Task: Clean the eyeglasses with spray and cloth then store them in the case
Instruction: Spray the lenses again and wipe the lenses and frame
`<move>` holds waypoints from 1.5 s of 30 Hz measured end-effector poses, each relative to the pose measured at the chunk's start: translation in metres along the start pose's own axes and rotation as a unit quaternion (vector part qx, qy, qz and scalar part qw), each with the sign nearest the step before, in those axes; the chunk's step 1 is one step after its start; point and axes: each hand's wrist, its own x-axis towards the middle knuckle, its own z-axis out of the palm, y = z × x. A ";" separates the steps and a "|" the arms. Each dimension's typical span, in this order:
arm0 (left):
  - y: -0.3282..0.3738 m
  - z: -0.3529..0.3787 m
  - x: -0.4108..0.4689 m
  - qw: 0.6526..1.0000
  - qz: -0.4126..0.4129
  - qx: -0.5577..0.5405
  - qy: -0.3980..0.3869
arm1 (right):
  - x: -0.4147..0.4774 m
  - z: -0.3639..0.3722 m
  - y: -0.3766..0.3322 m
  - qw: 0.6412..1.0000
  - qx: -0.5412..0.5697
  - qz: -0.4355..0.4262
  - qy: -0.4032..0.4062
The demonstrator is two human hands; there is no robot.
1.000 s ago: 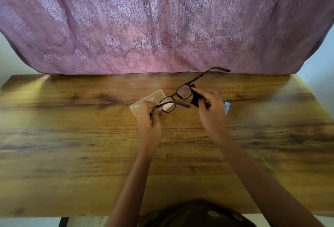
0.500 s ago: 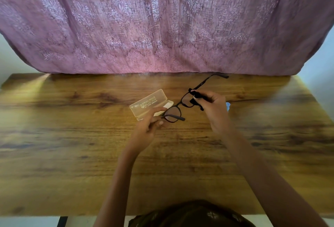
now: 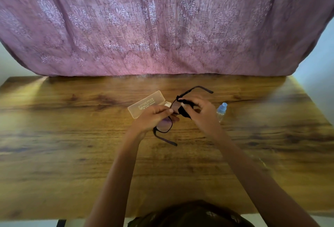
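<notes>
The person sits at the near edge of a wooden desk [image 3: 72, 163] with both arms stretched forward, holding the eyeglasses [image 3: 164, 126] in the air over the middle of it. The left hand [image 3: 153, 116] has its fingers curled over the black frame near the bridge, thumb and forefinger pinching it. One lens hangs just below that hand, and its side arm trails down toward the near edge. The other side arm sticks up and away toward the far right corner.

The right hand [image 3: 201, 114] pinches a small black cloth [image 3: 184, 112] between thumb and fingertips, bunched up and pressed against the second lens, so most of that lens is hidden. The two hands are almost touching over the glasses.

Behind the left hand, toward the far edge and a little left of centre, a pale see-through case [image 3: 146, 104] lies flat on the wood, set at a slant. The hand covers its near end and I can't tell if its lid is closed. Just right of the right hand is a small clear spray bottle [image 3: 221, 112] with a light blue cap, cap toward the far edge. I can't say whether it stands or lies.

A pink patterned curtain [image 3: 162, 24] hangs down along the far edge of the desk.
</notes>
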 end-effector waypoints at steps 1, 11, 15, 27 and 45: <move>-0.001 0.000 0.000 1.000 0.000 0.003 0.005 | -0.001 -0.001 0.001 0.999 -0.024 -0.025 0.001; -0.004 0.002 0.000 0.998 -0.019 0.045 0.049 | -0.006 0.000 -0.001 0.999 -0.001 0.019 0.033; -0.003 0.004 -0.001 0.998 -0.023 0.040 0.049 | -0.007 0.008 0.004 0.985 -0.126 -0.082 0.084; 0.005 0.007 -0.001 0.993 -0.022 0.107 0.053 | -0.016 0.014 0.005 0.949 -0.261 -0.173 0.024; 0.010 0.011 -0.001 0.976 -0.014 0.203 0.080 | -0.012 0.017 0.006 0.954 -0.251 -0.165 0.012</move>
